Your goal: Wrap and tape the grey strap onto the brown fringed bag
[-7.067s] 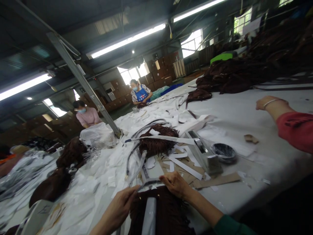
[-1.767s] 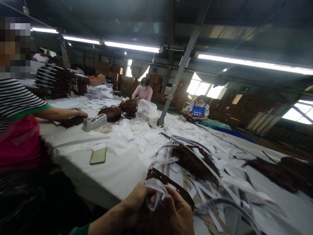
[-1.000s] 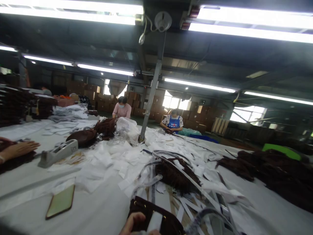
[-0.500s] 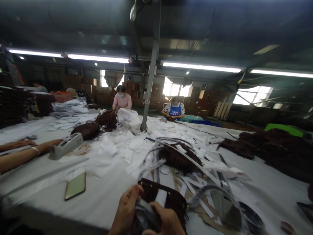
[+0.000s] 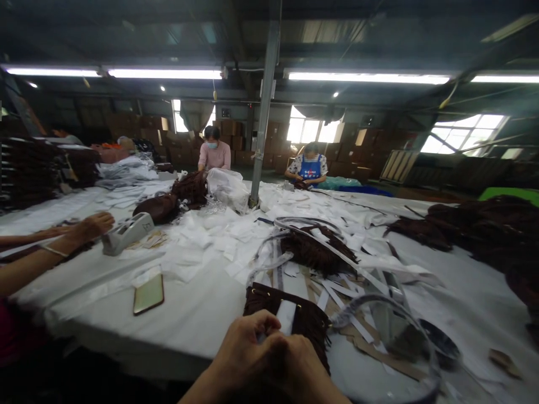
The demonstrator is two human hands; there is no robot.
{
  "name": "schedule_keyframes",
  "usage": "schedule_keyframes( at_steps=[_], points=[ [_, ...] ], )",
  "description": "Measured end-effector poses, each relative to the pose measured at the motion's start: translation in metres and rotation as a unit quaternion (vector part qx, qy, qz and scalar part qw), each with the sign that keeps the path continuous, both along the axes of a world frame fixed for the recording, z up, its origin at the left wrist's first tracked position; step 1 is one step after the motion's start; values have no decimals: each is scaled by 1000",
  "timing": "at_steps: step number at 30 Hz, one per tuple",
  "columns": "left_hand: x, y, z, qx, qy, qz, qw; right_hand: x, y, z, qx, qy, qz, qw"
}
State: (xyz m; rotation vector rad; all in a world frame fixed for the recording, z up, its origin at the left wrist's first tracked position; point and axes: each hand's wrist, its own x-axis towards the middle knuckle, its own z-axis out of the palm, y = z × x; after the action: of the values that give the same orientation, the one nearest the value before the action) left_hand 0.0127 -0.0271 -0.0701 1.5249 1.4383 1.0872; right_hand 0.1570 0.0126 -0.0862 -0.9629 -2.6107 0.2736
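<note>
Bag (image 5: 309,321), dark brown with fringe and small brass-coloured rings along its top, is at the near edge of the white-covered table (image 5: 101,317), partly hidden by the wearer's hands. A white strip (image 5: 288,314) runs down its front, and a strap (image 5: 365,301) in cloudy wrapping arches away from its right end.

The left hand (image 5: 243,345) and right hand (image 5: 298,359) are drawn together in front of the bag, fingers curled inward and the gaps between them narrow. Something pale shows by the left thumb (only a sliver of it), but I cannot tell what either hand grips, since the knuckles cover it.

Beyond the bag is a brown fringed bundle (image 5: 315,251) with paper strips and torn cardboard (image 5: 381,350) around it. A phone (image 5: 149,294) lies to the left, near a grey tape dispenser (image 5: 126,235); just beside that is a co-worker's hand (image 5: 96,224). Across the table are a person in a pink top (image 5: 215,156) and another in a blue apron (image 5: 310,168), on either side of a metal post (image 5: 261,123).
</note>
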Motion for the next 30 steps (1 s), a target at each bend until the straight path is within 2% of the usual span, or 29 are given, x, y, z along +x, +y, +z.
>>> schedule_keyframes(
  at_steps=[4,7,10,12,13,14,15,17,18,20,21,23,24,26,27,28,29,30],
  points=[
    [-3,9,-19,-5,-158,19,987,4,7,15,-83,9,-14,996],
    [-2,14,-26,2,-267,58,962,8,12,19,-110,6,-33,993],
    [4,20,-23,11,-399,162,902,5,8,13,-125,19,-31,991],
    [8,22,-19,23,-451,221,864,0,2,5,-128,37,-36,990],
    [7,23,-16,26,-450,227,863,-2,0,0,-121,36,-42,991],
    [6,22,-12,24,-426,210,879,-3,-2,-3,-106,25,-49,993],
    [2,20,-8,20,-377,171,910,-3,-3,-7,-86,3,-49,995],
    [-6,14,3,9,-217,53,975,-2,-3,-8,-40,-59,-29,997],
    [-11,11,9,3,-128,-8,992,0,-2,-6,-21,-83,-9,996],
    [-16,6,22,0,-20,-80,997,2,1,3,-12,-77,34,996],
    [-16,5,28,0,-23,-81,996,2,2,10,-21,-47,42,998],
    [-12,7,36,9,-139,-16,990,1,4,26,-66,38,28,997],
    [-9,9,38,13,-227,38,973,0,5,33,-96,81,16,992],
    [-2,14,38,18,-383,145,912,-4,6,42,-150,146,-2,978],
    [1,17,36,19,-427,179,886,-4,7,43,-166,164,-5,972],
    [1,18,34,17,-439,187,878,-5,8,42,-171,168,-11,971],
    [1,18,33,10,-419,168,892,-4,9,40,-162,157,-19,974],
    [-1,18,33,-2,-367,125,922,-3,10,37,-144,129,-27,981]
  ],
)
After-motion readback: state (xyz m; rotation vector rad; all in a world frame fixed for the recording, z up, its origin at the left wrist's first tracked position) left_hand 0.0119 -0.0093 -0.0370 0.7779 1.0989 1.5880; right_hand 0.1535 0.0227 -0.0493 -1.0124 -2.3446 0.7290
